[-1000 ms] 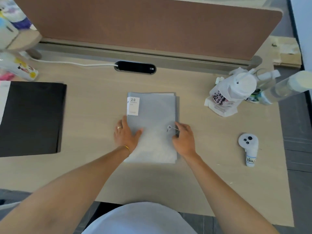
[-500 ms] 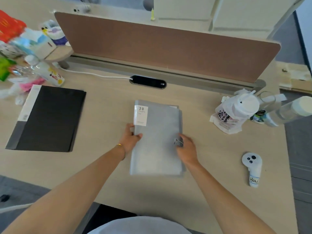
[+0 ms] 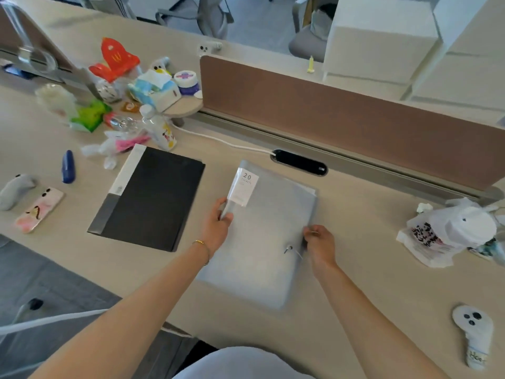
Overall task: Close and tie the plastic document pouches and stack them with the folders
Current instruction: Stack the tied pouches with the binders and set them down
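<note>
**Pouch closed and in both hands, stacking not yet done**

The left hand [image 3: 217, 228] grips the pouch [image 3: 262, 236] at its left edge, thumb on top and fingers curled under, just below the white label [image 3: 244, 187]. The right hand [image 3: 318, 244] is at the right edge with fingers curled in, and it seems to pinch the thin string [image 3: 297, 253] that runs from the small button [image 3: 288, 248] on the flap; the blur keeps me from being sure of the pinch itself. The pouch lies near the middle of the desk [image 3: 355, 269], turned slightly, its left edge apparently lifted off the wood.

Judging by how things lie, the flap is down and the tie is at or near its finish, since the string sits at the button rather than hanging loose. What remains is to carry this pouch left and set it with the black folder [image 3: 153, 198], which lies flat just beside it, the two not touching. No other pouch shows on the desk, so whether more wait I cannot tell.

Writing: the label reads "20", with a smaller line under it that looks like "POCKETS". The red box [image 3: 114, 60] among the clutter at far left bears a yellow arched "M". The white bag [image 3: 442, 233] at right carries dark print too blurred to read. The controller [image 3: 474, 335] at lower right has a handwritten tag, illegible here.
</note>
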`<move>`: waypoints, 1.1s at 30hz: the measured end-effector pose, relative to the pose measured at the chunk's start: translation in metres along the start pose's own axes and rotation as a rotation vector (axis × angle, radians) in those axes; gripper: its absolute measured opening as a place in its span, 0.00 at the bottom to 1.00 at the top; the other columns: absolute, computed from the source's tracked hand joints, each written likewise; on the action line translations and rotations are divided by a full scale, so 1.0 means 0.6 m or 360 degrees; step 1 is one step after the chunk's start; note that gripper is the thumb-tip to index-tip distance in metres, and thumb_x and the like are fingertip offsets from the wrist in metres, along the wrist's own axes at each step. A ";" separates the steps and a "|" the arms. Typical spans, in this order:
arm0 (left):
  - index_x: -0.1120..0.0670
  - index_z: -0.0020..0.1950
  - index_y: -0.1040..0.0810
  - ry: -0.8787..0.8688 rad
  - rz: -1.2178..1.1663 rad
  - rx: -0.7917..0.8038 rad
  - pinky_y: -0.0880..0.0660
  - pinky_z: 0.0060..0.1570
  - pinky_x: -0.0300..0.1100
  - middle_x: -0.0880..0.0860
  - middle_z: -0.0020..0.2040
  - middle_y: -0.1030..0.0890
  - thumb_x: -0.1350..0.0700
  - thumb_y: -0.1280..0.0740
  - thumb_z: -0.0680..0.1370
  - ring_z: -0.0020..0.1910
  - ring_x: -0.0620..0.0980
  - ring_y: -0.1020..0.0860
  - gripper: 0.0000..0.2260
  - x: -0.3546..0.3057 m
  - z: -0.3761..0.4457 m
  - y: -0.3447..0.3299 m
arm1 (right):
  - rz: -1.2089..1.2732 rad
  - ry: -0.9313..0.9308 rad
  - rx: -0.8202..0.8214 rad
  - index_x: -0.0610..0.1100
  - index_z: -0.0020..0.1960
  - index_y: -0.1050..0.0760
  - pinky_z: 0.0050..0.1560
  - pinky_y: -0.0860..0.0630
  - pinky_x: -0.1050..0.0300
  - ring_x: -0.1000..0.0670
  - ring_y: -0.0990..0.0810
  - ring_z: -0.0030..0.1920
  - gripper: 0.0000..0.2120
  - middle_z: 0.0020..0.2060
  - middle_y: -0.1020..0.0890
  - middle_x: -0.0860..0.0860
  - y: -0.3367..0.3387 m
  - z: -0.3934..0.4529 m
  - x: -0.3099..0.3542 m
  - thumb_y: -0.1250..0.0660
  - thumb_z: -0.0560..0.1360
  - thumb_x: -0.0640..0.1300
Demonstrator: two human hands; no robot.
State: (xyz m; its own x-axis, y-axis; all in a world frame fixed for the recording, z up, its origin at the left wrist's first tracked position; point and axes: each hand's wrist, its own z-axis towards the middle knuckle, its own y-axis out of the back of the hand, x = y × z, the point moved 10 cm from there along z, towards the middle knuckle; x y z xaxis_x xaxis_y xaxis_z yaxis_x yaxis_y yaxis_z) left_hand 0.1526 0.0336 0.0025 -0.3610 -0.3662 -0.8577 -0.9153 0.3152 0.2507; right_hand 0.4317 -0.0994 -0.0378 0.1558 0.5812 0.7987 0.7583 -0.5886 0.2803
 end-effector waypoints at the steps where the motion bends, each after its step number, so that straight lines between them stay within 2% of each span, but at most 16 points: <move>1: 0.48 0.74 0.31 -0.0014 0.0024 -0.0048 0.29 0.44 0.37 0.53 0.54 0.22 0.60 0.41 0.83 0.47 0.49 0.25 0.19 0.001 0.006 0.031 | -0.0013 0.0030 0.0020 0.43 0.38 0.27 0.31 0.32 0.58 0.50 0.29 0.29 0.10 0.29 0.24 0.47 -0.024 -0.007 0.015 0.32 0.77 0.36; 5: 0.48 0.71 0.27 -0.0124 0.0098 -0.0194 0.27 0.48 0.35 0.46 0.56 0.20 0.60 0.40 0.83 0.55 0.46 0.22 0.17 -0.004 0.020 0.149 | -0.0095 0.0109 0.0086 0.43 0.35 0.27 0.34 0.28 0.55 0.49 0.27 0.30 0.12 0.30 0.23 0.46 -0.128 -0.035 0.063 0.32 0.77 0.39; 9: 0.45 0.67 0.26 -0.0103 0.0133 -0.0232 0.23 0.49 0.38 0.42 0.56 0.19 0.53 0.30 0.79 0.53 0.43 0.20 0.17 0.014 0.037 0.245 | -0.0182 0.0175 0.0123 0.41 0.37 0.24 0.43 0.22 0.49 0.47 0.22 0.34 0.09 0.33 0.19 0.46 -0.232 -0.050 0.093 0.30 0.75 0.43; 12: 0.43 0.66 0.26 -0.0064 0.0137 -0.0293 0.25 0.44 0.35 0.41 0.55 0.20 0.53 0.26 0.75 0.51 0.41 0.21 0.21 0.025 0.050 0.315 | -0.0237 0.0161 0.0175 0.40 0.37 0.23 0.41 0.23 0.52 0.49 0.23 0.31 0.10 0.31 0.20 0.48 -0.308 -0.061 0.109 0.31 0.75 0.44; 14: 0.42 0.63 0.26 -0.0052 0.0146 -0.0382 0.25 0.45 0.37 0.40 0.53 0.20 0.54 0.25 0.74 0.51 0.42 0.21 0.20 0.031 0.064 0.364 | -0.0287 0.0124 0.0279 0.44 0.36 0.24 0.42 0.21 0.48 0.48 0.22 0.31 0.11 0.30 0.20 0.51 -0.368 -0.055 0.103 0.33 0.74 0.48; 16: 0.42 0.61 0.25 -0.0025 0.0167 -0.0450 0.24 0.45 0.40 0.40 0.51 0.19 0.54 0.25 0.73 0.50 0.45 0.20 0.19 0.041 0.081 0.408 | -0.0315 0.0057 0.0407 0.49 0.43 0.20 0.51 0.18 0.43 0.44 0.16 0.42 0.11 0.40 0.14 0.49 -0.433 -0.010 0.052 0.33 0.67 0.55; 18: 0.43 0.63 0.26 0.0002 0.0239 -0.0502 0.25 0.48 0.43 0.42 0.50 0.20 0.54 0.25 0.74 0.51 0.49 0.20 0.20 0.048 0.102 0.443 | -0.0302 -0.0038 0.0465 0.52 0.61 0.21 0.59 0.21 0.41 0.42 0.16 0.54 0.31 0.55 0.15 0.45 -0.485 0.019 0.018 0.33 0.59 0.59; 19: 0.44 0.66 0.26 0.0003 0.0299 -0.0526 0.25 0.50 0.45 0.43 0.51 0.20 0.54 0.25 0.73 0.52 0.50 0.21 0.22 0.049 0.114 0.458 | -0.0307 -0.0065 0.0486 0.50 0.67 0.25 0.60 0.22 0.41 0.41 0.17 0.57 0.37 0.58 0.17 0.44 -0.504 0.003 0.033 0.32 0.58 0.57; 21: 0.46 0.71 0.28 0.0004 0.0412 -0.0568 0.25 0.55 0.48 0.48 0.54 0.23 0.53 0.26 0.74 0.55 0.54 0.23 0.27 0.050 0.141 0.485 | -0.0269 -0.0069 0.0501 0.46 0.73 0.31 0.61 0.22 0.44 0.41 0.18 0.58 0.43 0.61 0.19 0.44 -0.534 -0.047 0.087 0.32 0.58 0.50; 23: 0.45 0.75 0.32 0.0040 0.0491 -0.0577 0.26 0.56 0.49 0.53 0.55 0.24 0.52 0.27 0.74 0.57 0.57 0.24 0.30 0.056 0.169 0.505 | -0.0232 -0.0105 0.0516 0.43 0.76 0.35 0.59 0.23 0.50 0.42 0.18 0.59 0.46 0.64 0.22 0.44 -0.559 -0.084 0.126 0.33 0.58 0.45; 25: 0.46 0.77 0.34 0.0062 0.0550 -0.0578 0.28 0.53 0.46 0.56 0.57 0.24 0.52 0.28 0.75 0.58 0.58 0.25 0.31 0.059 0.193 0.519 | -0.0244 -0.0103 0.0525 0.42 0.77 0.38 0.60 0.24 0.51 0.42 0.20 0.60 0.44 0.66 0.23 0.44 -0.585 -0.095 0.143 0.31 0.61 0.41; 27: 0.46 0.77 0.35 0.0074 0.0647 -0.0584 0.29 0.52 0.46 0.56 0.58 0.24 0.51 0.28 0.75 0.59 0.58 0.25 0.31 0.063 0.214 0.530 | -0.0277 -0.0107 0.0530 0.40 0.76 0.37 0.59 0.25 0.51 0.44 0.20 0.57 0.37 0.62 0.22 0.44 -0.602 -0.102 0.157 0.31 0.69 0.34; 29: 0.46 0.76 0.35 0.0089 0.0818 -0.0587 0.26 0.54 0.50 0.56 0.59 0.24 0.50 0.28 0.75 0.62 0.58 0.26 0.30 0.065 0.230 0.536 | -0.0261 -0.0114 0.0525 0.38 0.73 0.34 0.52 0.27 0.56 0.47 0.22 0.50 0.30 0.53 0.22 0.48 -0.612 -0.097 0.160 0.34 0.72 0.29; 31: 0.47 0.73 0.32 0.0088 0.0958 -0.0577 0.25 0.54 0.52 0.55 0.60 0.26 0.49 0.28 0.75 0.63 0.58 0.27 0.28 0.067 0.243 0.537 | -0.0236 -0.0146 0.0548 0.40 0.73 0.33 0.51 0.30 0.59 0.49 0.24 0.49 0.30 0.48 0.24 0.53 -0.621 -0.096 0.156 0.35 0.72 0.27; 33: 0.47 0.71 0.30 0.0135 0.0951 -0.0542 0.26 0.55 0.49 0.54 0.64 0.28 0.49 0.27 0.74 0.65 0.57 0.28 0.27 0.076 0.252 0.539 | -0.0232 -0.0175 0.0596 0.44 0.70 0.32 0.50 0.27 0.58 0.50 0.21 0.48 0.30 0.45 0.21 0.57 -0.629 -0.092 0.142 0.33 0.71 0.27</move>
State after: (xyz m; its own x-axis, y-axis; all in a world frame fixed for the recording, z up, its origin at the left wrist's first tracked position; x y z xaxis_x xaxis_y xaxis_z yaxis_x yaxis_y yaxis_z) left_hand -0.1329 0.2514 -0.0232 -0.8206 -0.2869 -0.4942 -0.5554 0.1967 0.8080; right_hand 0.1236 0.1414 -0.0460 0.0811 0.7117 0.6977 0.9520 -0.2626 0.1571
